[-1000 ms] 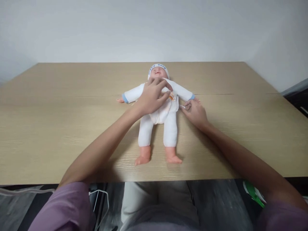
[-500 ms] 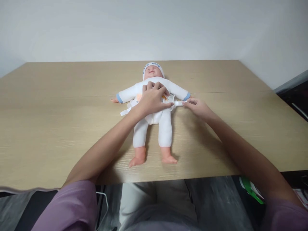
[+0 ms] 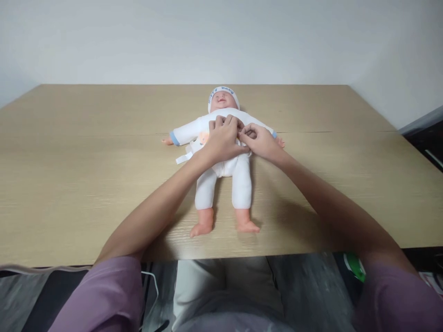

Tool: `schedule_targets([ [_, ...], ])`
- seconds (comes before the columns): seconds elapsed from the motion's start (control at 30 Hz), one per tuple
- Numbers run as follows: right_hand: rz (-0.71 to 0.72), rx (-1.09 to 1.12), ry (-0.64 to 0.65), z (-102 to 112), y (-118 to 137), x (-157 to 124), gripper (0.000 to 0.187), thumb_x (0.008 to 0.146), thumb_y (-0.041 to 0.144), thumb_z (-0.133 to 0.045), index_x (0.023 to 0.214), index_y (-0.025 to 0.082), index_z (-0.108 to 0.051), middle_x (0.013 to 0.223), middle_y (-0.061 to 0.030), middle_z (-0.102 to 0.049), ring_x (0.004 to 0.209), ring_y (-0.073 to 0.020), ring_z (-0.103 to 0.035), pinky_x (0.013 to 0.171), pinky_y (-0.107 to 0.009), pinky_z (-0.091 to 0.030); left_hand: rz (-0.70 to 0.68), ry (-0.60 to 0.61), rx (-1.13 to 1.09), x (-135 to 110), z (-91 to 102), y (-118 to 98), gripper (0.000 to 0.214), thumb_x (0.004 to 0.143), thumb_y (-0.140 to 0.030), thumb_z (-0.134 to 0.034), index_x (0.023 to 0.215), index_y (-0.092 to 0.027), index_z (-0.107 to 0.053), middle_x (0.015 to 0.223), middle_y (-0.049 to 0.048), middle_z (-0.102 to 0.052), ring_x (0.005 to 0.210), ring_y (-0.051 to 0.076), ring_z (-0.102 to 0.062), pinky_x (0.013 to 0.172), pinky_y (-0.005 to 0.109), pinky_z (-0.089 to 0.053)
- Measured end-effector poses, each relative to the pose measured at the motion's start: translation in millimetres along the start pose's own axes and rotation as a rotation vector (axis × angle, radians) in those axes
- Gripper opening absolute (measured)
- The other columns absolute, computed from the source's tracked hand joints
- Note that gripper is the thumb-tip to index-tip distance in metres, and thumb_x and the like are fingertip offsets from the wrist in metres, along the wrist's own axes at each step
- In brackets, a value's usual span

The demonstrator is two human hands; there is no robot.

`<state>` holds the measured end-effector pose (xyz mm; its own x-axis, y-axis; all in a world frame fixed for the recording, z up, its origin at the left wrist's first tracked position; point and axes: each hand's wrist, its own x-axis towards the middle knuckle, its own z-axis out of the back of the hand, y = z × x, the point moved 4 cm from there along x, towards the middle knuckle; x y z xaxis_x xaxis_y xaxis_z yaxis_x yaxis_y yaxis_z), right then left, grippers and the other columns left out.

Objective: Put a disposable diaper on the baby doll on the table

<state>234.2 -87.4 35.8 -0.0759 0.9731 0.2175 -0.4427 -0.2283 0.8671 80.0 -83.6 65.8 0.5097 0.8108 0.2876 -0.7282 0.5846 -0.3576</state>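
Note:
A baby doll (image 3: 241, 186) in white clothes and a white lettered cap lies on its back, feet toward me. Round its waist is a white diaper (image 3: 197, 145), mostly covered by my hands. One loose fastening tab (image 3: 183, 158) sticks out on the left side. My left hand (image 3: 223, 142) rests over the diaper's front with its fingers spread on the belly. Touching it from the right, my right hand (image 3: 259, 140) has its fingertips pinched at the belly; the right-side diaper tab they hold is hidden behind the fingers.
The wooden table (image 3: 86, 184) reaches back to a pale wall (image 3: 221, 41). A dark object (image 3: 427, 143) stands beyond the table's right edge. Below the front edge are a white cable (image 3: 154, 286) and a green item (image 3: 356, 267).
My right hand has moved left and inward from beside the doll's hip, bringing the stretched diaper tab onto the belly. My left hand has stayed in place on the diaper.

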Motion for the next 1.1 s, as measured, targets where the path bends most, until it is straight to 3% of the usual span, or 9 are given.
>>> schedule_targets([
  [0.1,0.214,-0.052,-0.103,3.2,8.7,-29.2,0.030,0.103,0.052,-0.070,0.111,0.024,-0.073,0.120,-0.0105,-0.077,0.107,-0.0258,-0.073,0.097,-0.042,-0.063,-0.017,0.017,-0.096,1.7,1.2,5.0,0.066,0.085,-0.040,-0.083,0.143,-0.019,-0.057,0.142,0.0176,-0.064,0.139,0.047,-0.049,0.119,0.061,-0.037],
  [0.2,0.406,-0.142,-0.079,2.3,13.8,-59.0,0.045,0.114,0.057,-0.051,0.140,0.027,-0.071,0.152,-0.0125,-0.071,0.147,-0.0311,-0.062,0.130,-0.054,-0.048,-0.042,0.036,-0.302,7.2,5.3,15.3,0.078,0.080,-0.039,-0.090,0.147,-0.023,-0.054,0.138,0.0137,-0.066,0.137,0.041,-0.053,0.119,0.061,-0.041],
  [0.27,0.454,-0.219,-0.002,-1.0,11.9,-69.9,0.055,0.116,0.057,-0.045,0.160,0.028,-0.061,0.168,-0.0113,-0.061,0.161,-0.0323,-0.052,0.139,-0.059,-0.038,-0.026,0.005,-0.474,8.1,10.5,25.7,0.077,0.084,-0.039,-0.089,0.149,-0.026,-0.052,0.135,0.0120,-0.067,0.130,0.034,-0.059,0.115,0.055,-0.049],
  [0.37,0.443,-0.322,0.061,-3.1,6.0,-73.8,0.062,0.116,0.054,-0.041,0.173,0.030,-0.049,0.180,-0.0081,-0.049,0.168,-0.0326,-0.044,0.140,-0.062,-0.035,0.078,-0.131,-0.567,-7.0,20.5,47.8,0.061,0.096,-0.043,-0.078,0.149,-0.028,-0.051,0.142,0.0129,-0.066,0.124,0.026,-0.065,0.106,0.045,-0.056],
  [0.5,0.435,-0.386,0.013,0.6,7.2,-73.7,0.060,0.115,0.046,-0.037,0.171,0.029,-0.051,0.176,-0.0091,-0.054,0.165,-0.0333,-0.048,0.137,-0.062,-0.038,0.172,-0.265,-0.366,-58.0,30.9,85.3,0.037,0.106,-0.051,-0.064,0.133,-0.028,-0.056,0.142,0.0119,-0.067,0.123,0.025,-0.065,0.108,0.044,-0.057],
  [0.67,0.457,-0.546,-0.098,-3.1,43.1,-67.2,0.048,0.113,0.045,-0.045,0.152,0.029,-0.068,0.153,-0.0138,-0.068,0.147,-0.0405,-0.059,0.129,-0.068,-0.040,0.181,-0.250,-0.070,-107.5,34.4,131.1,0.030,0.103,-0.054,-0.063,0.106,-0.024,-0.059,0.122,0.0145,-0.069,0.122,0.032,-0.061,0.113,0.050,-0.051],
  [0.87,0.470,-0.615,0.096,-49.7,101.2,-29.2,0.035,0.112,0.050,-0.054,0.127,0.026,-0.074,0.111,-0.0123,-0.072,0.116,-0.0367,-0.064,0.108,-0.055,-0.051,0.288,-0.095,-0.049,-107.8,26.9,153.7,0.034,0.098,-0.054,-0.070,0.100,-0.021,-0.061,0.103,0.0117,-0.072,0.102,0.031,-0.064,0.099,0.046,-0.052],
  [1.0,0.417,-0.669,0.105,-72.4,97.7,-4.3,0.028,0.106,0.050,-0.066,0.111,0.024,-0.074,0.101,-0.0117,-0.070,0.108,-0.0358,-0.061,0.096,-0.049,-0.051,0.288,-0.010,-0.109,-105.9,28.1,157.0,0.037,0.093,-0.050,-0.076,0.079,-0.022,-0.057,0.088,0.0080,-0.069,0.087,0.026,-0.061,0.088,0.040,-0.048],
  [1.1,0.403,-0.674,0.080,-76.6,86.7,3.7,0.025,0.100,0.048,-0.074,0.106,0.024,-0.074,0.098,-0.0105,-0.070,0.105,-0.0348,-0.061,0.094,-0.048,-0.050,0.339,0.036,-0.315,-105.4,35.0,160.8,0.042,0.095,-0.045,-0.074,0.067,-0.022,-0.052,0.072,0.0024,-0.056,0.072,0.020,-0.050,0.076,0.035,-0.041],
])
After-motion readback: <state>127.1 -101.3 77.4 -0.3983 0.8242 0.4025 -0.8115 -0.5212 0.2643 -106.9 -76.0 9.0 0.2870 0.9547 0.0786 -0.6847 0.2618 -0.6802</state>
